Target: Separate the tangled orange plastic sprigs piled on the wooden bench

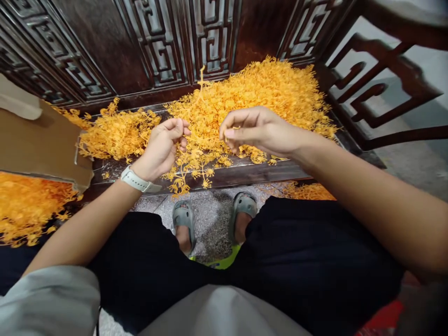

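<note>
Orange-yellow plastic pieces with thin branching stems lie in a large pile [273, 88] on a dark wooden bench. My left hand [163, 147], with a pale watch band at the wrist, is at the pile's left front, thumb and fingertips pinched together on a thin orange stem. Several branched pieces [191, 170] hang over the bench edge below it. To the right, my right hand [250, 128] is above the front of the pile, its fingers curled round a small orange piece that shows between thumb and fingers.
A smaller orange pile [117, 135] sits at the left, beside a cardboard box [38, 135]. More pieces [28, 205] lie below the box. The carved bench back [164, 42] rises behind, and a carved armrest [388, 84] stands at the right.
</note>
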Demonstrator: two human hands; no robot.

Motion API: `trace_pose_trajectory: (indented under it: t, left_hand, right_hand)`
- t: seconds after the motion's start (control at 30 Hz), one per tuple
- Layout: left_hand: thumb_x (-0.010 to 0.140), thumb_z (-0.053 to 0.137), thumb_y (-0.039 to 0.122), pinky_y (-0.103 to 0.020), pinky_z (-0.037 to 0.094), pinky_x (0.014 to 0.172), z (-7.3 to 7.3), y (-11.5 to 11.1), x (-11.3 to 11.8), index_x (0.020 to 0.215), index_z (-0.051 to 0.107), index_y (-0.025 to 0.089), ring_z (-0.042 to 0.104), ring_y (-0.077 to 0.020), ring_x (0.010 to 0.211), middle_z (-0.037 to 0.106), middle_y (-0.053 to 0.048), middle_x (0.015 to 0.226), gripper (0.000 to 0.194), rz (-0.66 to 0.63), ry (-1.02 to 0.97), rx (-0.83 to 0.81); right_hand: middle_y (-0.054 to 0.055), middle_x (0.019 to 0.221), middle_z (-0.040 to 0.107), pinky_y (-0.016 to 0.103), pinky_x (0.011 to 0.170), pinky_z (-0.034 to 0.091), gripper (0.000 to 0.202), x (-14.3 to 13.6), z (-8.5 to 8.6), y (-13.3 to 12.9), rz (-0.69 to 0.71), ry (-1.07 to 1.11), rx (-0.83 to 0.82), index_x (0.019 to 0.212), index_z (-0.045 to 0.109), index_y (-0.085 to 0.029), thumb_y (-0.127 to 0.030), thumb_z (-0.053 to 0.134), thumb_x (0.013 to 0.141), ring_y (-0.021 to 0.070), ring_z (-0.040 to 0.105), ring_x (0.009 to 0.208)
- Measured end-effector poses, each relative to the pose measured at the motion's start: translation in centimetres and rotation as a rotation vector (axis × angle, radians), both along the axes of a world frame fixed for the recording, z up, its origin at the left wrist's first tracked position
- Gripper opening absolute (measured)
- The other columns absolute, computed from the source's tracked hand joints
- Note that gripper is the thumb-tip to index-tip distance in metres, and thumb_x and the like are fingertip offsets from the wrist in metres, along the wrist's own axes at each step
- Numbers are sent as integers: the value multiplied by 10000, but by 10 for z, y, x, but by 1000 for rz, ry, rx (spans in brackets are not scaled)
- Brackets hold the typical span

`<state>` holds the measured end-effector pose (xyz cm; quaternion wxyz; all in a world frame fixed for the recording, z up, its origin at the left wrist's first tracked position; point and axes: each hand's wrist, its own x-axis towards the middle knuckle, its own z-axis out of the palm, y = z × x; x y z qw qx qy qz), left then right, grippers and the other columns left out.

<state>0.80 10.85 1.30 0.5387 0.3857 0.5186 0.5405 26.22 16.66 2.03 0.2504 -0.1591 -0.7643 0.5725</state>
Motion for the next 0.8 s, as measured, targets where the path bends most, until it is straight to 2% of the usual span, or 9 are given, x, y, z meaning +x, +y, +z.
trace_pose_trajectory:
  t: [0.13,0.27,0.4,0.5,0.57,0.7,0.73,0.77,0.8]
  left_hand:
    - [1014,694,123,-200,455,512,7,-8,-1,858,698,158,536,-65,525,683,-13,806,160,-71,-15,22]
    - [983,798,211,-213,440,500,7,-19,10,823,685,169,538,-72,514,702,-20,783,200,-194,19,14]
    - [964,795,210,-230,394,481,2,-21,14,806,695,179,497,-71,492,689,-17,757,190,-159,62,25]
    - [918,775,162,-254,319,462,-8,-10,7,730,681,189,448,-75,481,646,-6,691,212,-91,156,78]
    - [903,765,171,-277,296,472,-16,3,-6,715,667,209,433,-89,493,626,3,669,216,-36,198,116]
    - [820,802,160,-288,320,534,-25,34,-50,679,548,231,405,-90,518,571,40,645,298,165,116,63]
    - [807,823,172,-288,358,562,-24,39,-61,712,565,237,457,-94,553,609,37,684,282,188,85,44]
    - [809,841,200,-289,405,598,-23,42,-70,758,594,246,523,-104,606,661,27,745,257,198,66,38]
    - [819,853,239,-293,456,642,-20,43,-75,812,621,255,595,-120,682,717,11,829,233,194,59,41]
  right_hand:
    - [12,789,592,294,731,470,420,-9,-13,-2,-279,-142,87,863,659,-190,-571,769,1002,152,514,777]
    - [50,972,658,320,851,506,396,-27,-25,-7,-402,-28,121,999,684,-206,-563,843,936,199,555,946]
    - [41,863,621,330,870,500,467,-33,-29,-1,-346,2,148,826,660,-197,-621,814,946,196,558,918]
    - [46,862,618,336,887,508,522,-30,-15,-7,-303,45,196,747,658,-187,-646,826,929,193,571,920]
    - [55,908,649,330,880,525,495,-27,5,-23,-143,85,197,747,699,-180,-616,826,943,184,598,924]
    - [46,863,714,268,761,563,324,-14,50,-61,378,-31,25,804,809,-195,-432,782,1023,141,672,820]
    - [36,831,723,252,726,565,248,-10,56,-64,403,-62,-25,839,830,-201,-378,800,1011,131,682,784]
    - [21,801,727,239,700,563,164,-8,58,-63,344,-52,-62,875,839,-202,-322,827,985,121,683,751]
    - [7,789,734,233,695,558,100,-6,57,-58,205,2,-101,900,834,-196,-274,839,963,107,681,732]
